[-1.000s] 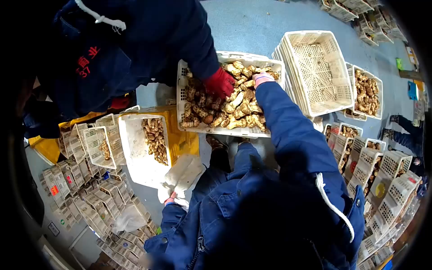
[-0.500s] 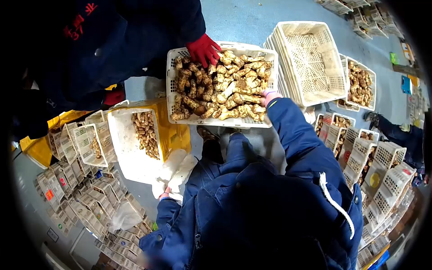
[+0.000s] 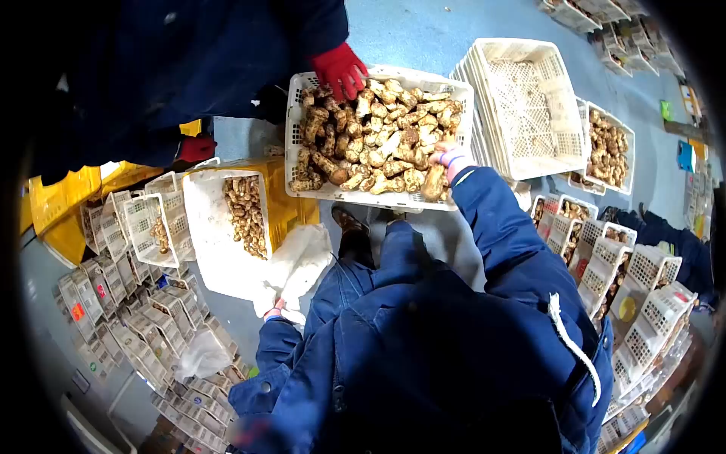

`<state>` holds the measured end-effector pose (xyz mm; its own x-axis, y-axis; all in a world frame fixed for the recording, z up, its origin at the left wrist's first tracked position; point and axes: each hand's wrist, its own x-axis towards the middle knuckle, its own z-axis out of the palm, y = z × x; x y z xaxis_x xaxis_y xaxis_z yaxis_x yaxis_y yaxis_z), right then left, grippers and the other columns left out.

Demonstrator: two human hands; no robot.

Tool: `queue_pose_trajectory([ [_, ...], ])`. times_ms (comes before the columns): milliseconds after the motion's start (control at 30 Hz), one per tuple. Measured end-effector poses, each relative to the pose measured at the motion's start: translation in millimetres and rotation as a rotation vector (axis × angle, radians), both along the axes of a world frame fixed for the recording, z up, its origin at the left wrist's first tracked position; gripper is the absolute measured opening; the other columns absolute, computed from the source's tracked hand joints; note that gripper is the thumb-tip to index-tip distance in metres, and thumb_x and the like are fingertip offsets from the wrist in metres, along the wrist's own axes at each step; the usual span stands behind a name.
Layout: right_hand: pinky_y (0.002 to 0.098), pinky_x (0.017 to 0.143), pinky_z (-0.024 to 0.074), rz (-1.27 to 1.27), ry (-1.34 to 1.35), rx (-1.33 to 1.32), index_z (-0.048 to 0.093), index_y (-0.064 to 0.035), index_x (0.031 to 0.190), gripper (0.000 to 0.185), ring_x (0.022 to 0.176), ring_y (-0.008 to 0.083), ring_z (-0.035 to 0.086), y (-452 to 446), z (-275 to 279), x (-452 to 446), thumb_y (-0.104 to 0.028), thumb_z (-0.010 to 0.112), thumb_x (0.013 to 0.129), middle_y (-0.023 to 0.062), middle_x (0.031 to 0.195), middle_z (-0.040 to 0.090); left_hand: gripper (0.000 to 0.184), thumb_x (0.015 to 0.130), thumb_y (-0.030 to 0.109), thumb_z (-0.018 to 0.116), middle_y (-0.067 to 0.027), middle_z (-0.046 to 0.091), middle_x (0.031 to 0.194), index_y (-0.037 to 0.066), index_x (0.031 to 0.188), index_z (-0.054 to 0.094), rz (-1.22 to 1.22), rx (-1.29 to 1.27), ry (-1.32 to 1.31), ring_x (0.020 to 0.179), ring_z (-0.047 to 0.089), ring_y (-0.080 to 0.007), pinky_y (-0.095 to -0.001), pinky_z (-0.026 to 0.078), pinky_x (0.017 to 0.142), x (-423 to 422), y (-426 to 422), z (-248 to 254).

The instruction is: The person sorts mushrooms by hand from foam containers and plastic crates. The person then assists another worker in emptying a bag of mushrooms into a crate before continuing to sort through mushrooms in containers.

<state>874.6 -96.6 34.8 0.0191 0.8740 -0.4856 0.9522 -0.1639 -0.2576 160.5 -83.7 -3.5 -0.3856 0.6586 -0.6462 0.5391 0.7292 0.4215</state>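
A white perforated crate (image 3: 344,198) full of brown and cream mushrooms (image 3: 393,144) lies in front of me. My right hand (image 3: 452,157), in a light glove, reaches over the crate's right side and touches the mushrooms there; its fingers are too small to make out clearly. Low at the left, my left hand (image 3: 275,309) is closed on a crumpled whitish plastic bag (image 3: 300,261). Another person's red-gloved hand (image 3: 340,70) rests on mushrooms at the crate's upper left corner.
Stacked white crates (image 3: 529,110) stand to the right, with a crate of mushrooms (image 3: 609,150) beyond. A white box (image 3: 215,250) with mushrooms and yellow wrapping is at the left. Many crates line both lower sides. The co-worker in dark clothes (image 3: 197,60) leans in from the upper left.
My right hand has moved from the mushrooms to the crate's right edge, then back onto mushrooms lower down. The red-gloved hand has shifted up and left. My left hand keeps the bag.
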Motion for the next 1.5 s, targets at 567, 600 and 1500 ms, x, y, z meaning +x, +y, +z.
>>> queue_pose_trajectory([
  [567,0.0488,0.1,0.0146,-0.54,-0.125,0.188,0.031,-0.0082,0.128,0.08,0.124,0.0375,0.018,20.5,38.2,-85.6,-0.045,0.062,0.064,0.0233,0.136,0.015,0.06,0.058,0.017,0.069,-0.0117,0.052,0.102,0.002,0.111,0.046,-0.113,-0.021,0.122,0.089,0.05,-0.0279,-0.0334,0.042,0.08,9.5,-14.6,1.0],
  [600,0.0457,0.101,0.0151,-0.558,-0.039,0.351,0.033,-0.007,0.127,0.078,0.124,0.038,0.018,35.4,31.3,-79.7,-0.043,0.063,0.064,0.0232,0.135,0.019,0.06,0.057,0.017,0.069,-0.0119,0.052,0.102,0.002,0.111,0.046,-0.137,-0.023,0.139,0.089,0.05,-0.0282,-0.0335,0.042,0.08,4.4,-18.1,-3.1],
  [1500,0.036,0.08,0.0409,-0.671,2.146,-0.404,0.039,-0.0124,0.12,0.055,0.106,0.0193,0.045,3.1,227.3,-275.9,-0.031,0.061,0.073,0.0047,0.116,0.046,0.07,0.063,0.028,0.066,-0.0164,0.043,0.115,0.001,0.12,0.036,-0.451,0.181,-0.878,0.105,0.041,-0.0299,-0.0373,0.034,0.09,283.3,75.3,162.2],
])
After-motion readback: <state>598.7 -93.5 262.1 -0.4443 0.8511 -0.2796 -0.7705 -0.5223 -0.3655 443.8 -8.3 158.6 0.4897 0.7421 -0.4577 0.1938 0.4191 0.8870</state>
